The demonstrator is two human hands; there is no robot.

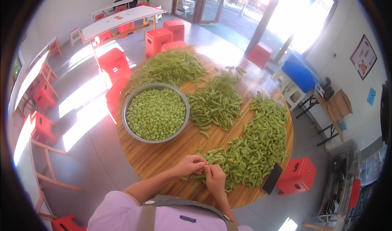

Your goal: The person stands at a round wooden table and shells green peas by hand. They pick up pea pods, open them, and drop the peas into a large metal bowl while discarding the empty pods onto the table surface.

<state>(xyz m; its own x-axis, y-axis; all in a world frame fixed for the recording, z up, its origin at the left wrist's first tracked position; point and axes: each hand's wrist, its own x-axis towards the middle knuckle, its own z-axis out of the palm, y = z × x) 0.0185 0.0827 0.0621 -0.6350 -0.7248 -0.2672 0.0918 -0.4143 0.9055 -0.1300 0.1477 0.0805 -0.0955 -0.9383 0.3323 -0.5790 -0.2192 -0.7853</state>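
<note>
My left hand and my right hand meet above the near edge of a round wooden table. Their thumbs and fingertips pinch together on what looks like a green soybean pod, almost wholly covered by the fingers. Just beyond my left hand stands a metal bowl full of shelled green soybeans. To the right, a long heap of paler, flatter pods curves along the table and reaches my right hand. Plump pods lie in a middle heap and a far left heap. One loose pod lies between bowl and hands.
A dark smartphone lies at the table's right edge. Red plastic stools stand close by, one at the right and one at the left. Behind the heaps is a clear cup. A long white-topped table stands farther back.
</note>
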